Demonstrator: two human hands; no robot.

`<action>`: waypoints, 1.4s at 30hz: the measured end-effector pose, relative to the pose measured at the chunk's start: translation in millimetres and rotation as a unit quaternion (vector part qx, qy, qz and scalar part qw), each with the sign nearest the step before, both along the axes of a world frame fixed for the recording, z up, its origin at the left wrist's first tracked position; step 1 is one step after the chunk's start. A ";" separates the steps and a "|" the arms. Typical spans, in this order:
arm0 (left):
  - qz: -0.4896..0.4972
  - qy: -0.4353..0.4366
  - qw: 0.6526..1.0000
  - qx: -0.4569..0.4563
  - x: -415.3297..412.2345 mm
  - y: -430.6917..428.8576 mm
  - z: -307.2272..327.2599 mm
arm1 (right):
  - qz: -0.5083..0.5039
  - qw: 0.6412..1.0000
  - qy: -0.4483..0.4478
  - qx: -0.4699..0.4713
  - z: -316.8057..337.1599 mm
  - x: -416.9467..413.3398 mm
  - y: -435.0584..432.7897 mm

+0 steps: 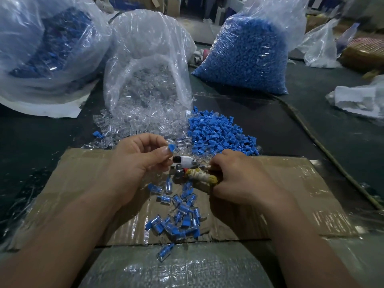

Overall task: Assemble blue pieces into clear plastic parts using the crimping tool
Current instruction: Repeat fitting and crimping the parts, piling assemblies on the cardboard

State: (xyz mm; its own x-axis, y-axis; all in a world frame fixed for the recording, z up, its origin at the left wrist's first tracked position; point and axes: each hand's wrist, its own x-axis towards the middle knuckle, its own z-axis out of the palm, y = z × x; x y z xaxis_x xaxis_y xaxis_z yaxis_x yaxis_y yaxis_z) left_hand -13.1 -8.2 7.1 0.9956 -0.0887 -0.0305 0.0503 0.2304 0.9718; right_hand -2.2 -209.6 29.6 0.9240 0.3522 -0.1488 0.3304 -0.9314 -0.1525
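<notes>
Found small heap of done parts (178,215) nearest, on cardboard (83,173). Pinched blue piece (172,147) between fingertips of left hand (135,163), just above tool (187,163); curled right hand (234,177) round tool handle. Left most undone: loose blue pile (218,132), clear parts (133,121) spilling from open bag (145,48), full blue bag (245,55) behind.

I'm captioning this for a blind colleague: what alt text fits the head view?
A person's left hand pinches a blue piece next to the crimping tool, whose wrapped handle the right hand grips. Finished pieces lie on cardboard below, with heaps of clear parts and blue pieces behind.
</notes>
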 end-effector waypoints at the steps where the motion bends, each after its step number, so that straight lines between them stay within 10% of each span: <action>1: 0.006 -0.005 1.000 0.005 0.2 -0.3 -0.1 | -0.001 1.000 -0.013 -0.002 -1.5 -0.3 1.7; 15: 0.091 -0.069 0.991 0.067 -0.1 -7.5 2.8 | -0.043 0.981 -0.054 0.184 0.2 1.0 -1.8; 42: 0.120 -0.115 0.975 0.146 -6.5 -12.5 8.5 | -0.005 0.985 -0.012 0.175 5.4 -6.3 9.5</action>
